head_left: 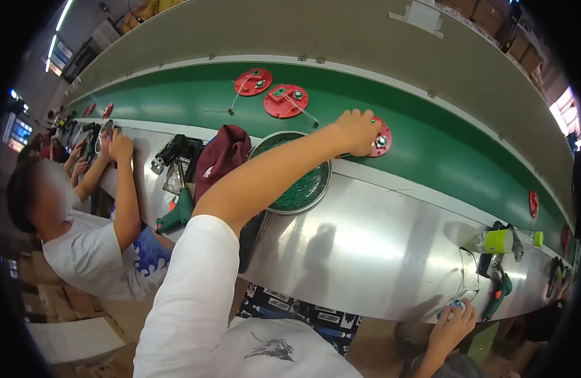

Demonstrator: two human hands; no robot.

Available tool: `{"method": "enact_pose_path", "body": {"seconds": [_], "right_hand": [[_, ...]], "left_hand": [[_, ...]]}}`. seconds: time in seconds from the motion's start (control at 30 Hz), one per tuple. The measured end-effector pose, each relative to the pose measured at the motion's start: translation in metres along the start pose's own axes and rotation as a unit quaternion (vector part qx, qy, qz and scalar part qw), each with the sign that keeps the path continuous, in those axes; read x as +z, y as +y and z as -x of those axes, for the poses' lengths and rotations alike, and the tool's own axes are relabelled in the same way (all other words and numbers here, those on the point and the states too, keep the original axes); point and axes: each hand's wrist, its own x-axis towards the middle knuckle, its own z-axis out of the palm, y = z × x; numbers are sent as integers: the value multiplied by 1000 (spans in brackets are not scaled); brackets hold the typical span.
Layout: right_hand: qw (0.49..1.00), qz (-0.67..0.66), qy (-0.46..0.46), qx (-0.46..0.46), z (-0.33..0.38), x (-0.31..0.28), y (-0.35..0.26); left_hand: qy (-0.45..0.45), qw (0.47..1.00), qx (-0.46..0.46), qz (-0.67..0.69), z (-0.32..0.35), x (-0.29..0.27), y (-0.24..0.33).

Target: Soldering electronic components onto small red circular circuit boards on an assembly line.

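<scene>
My left hand (356, 130) reaches far forward over the steel bench onto the green conveyor belt (429, 148). Its fingers grip the edge of a red round disc (381, 140) with a small metal part at its middle. Two more red discs (253, 82) (286, 101) with green boards and thin wires lie farther back on the belt. My right hand (453, 320) is low at the bench's front edge, closed around a small blue part joined to thin dark wires. A round metal bowl (321, 188) of small green pieces sits under my left forearm.
On the steel bench (378, 233) lie a maroon cloth bag (222, 154), black tools (174, 151), a green-handled tool (177, 215), a lime-green bottle (504, 240) and a green driver (499, 293). A co-worker in a white shirt (83, 252) works at the left.
</scene>
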Motion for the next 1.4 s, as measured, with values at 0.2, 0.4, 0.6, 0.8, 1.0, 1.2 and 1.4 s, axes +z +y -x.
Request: {"method": "enact_pose_path", "body": {"seconds": [0.2, 0.4, 0.6, 0.8, 1.0, 1.2, 1.4], "right_hand": [[975, -94, 200, -4, -2, -114, -10], [919, -305, 246, -51, -24, -153, -83], [841, -438, 302, -95, 34, -188, -118], [639, -672, 273, -257, 66, -190, -133], [577, -617, 354, -402, 77, -197, -142], [550, -608, 441, -364, 92, -222, -161], [595, -576, 445, -341, 99, -244, -138]], "left_hand": [[266, 948, 156, 77, 81, -53, 78], [22, 899, 181, 398, 193, -95, 109], [47, 715, 154, 680, 291, -139, 131], [394, 715, 206, 539, 373, -162, 161], [546, 613, 352, 450, 387, -169, 179], [522, 655, 418, 352, 412, -191, 172], [604, 537, 410, 423, 393, -203, 196]]}}
